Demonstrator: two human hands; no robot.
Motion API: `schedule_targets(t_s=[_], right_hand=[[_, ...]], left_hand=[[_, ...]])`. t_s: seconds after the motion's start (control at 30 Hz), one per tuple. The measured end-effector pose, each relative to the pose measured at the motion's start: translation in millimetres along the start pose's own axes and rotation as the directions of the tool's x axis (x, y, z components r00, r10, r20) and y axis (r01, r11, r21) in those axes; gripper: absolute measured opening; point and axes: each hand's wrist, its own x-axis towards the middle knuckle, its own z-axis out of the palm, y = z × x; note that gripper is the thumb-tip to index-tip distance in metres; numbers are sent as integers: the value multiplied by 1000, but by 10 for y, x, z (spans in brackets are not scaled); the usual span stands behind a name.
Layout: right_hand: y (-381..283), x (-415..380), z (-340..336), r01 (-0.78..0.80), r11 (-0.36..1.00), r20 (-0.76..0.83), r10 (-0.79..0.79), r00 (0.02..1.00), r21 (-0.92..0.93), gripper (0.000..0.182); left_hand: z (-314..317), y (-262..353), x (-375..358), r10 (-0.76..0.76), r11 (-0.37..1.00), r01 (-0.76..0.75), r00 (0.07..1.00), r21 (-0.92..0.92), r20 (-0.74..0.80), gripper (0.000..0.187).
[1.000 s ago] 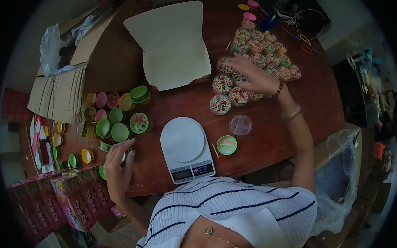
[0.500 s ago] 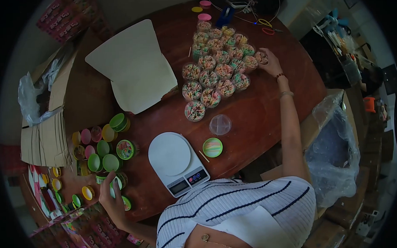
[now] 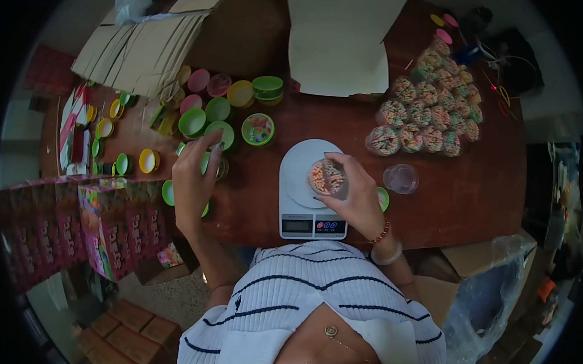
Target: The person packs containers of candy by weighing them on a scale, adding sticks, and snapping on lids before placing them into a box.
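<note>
My right hand [image 3: 356,199] grips a clear round tub [image 3: 325,178] packed with small pastel sticks, thumb and fingers around its sides. The tub overlaps the white plate of the kitchen scale [image 3: 302,157] in this view. Over on the left, my left hand [image 3: 198,172] hovers by the green tubs [image 3: 220,134], its fingers and thumb apart and nothing seen between them. A round tub with a printed top and green rim [image 3: 258,130] stands between that hand and the scale. Partly behind my right hand lies a green-rimmed round dish [image 3: 382,199].
Filled clear tubs [image 3: 421,116] stand in a tight group at the back right. An unfilled clear container [image 3: 400,179] lies right of the scale. White card [image 3: 338,45] and a cardboard box [image 3: 145,49] are at the back. Pink printed boxes [image 3: 123,226] stand left.
My right hand has come from the far side of the filled tubs to the scale, bringing one tub along. The view has swung left. My left hand remains near the green tubs.
</note>
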Motion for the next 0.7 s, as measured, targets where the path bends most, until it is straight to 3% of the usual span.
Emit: schedule_targets(t_s=[0.07,0.17,0.27,0.37,0.43,0.53,0.6,0.67,0.7], right_hand=[[69,28,257,78,996,-2,-78,997,-45,78],[-66,6,129,138,990,-30,-139,990,-33,94],[22,-122,-193,30,995,-53,-34,998,-90,101],[20,-227,-453,-149,988,-163,144,976,-25,91],[78,-274,-514,-136,991,-211,130,969,-13,82],[90,-290,-527,-169,984,-321,179,930,58,75],[98,-263,-491,-138,987,-321,155,934,77,74],[123,-271,-461,-115,990,-298,133,945,79,71],[103,-284,-465,-127,990,-264,139,955,62,69]], left_hand=[[-77,-40,-86,-26,1000,26,1000,-6,1,25],[-153,-111,-252,-65,997,66,997,-50,30,27],[-208,-305,-368,-82,996,79,995,-49,-62,28],[-280,-521,-372,-193,981,195,966,-10,-174,27],[-310,-603,-245,-250,967,254,943,-8,-220,27],[-255,-596,39,-172,979,184,976,88,-133,36],[-98,-582,226,203,951,-211,978,226,56,53],[138,-692,322,237,871,-311,944,380,229,68],[279,-829,346,329,823,-401,914,402,237,69]])
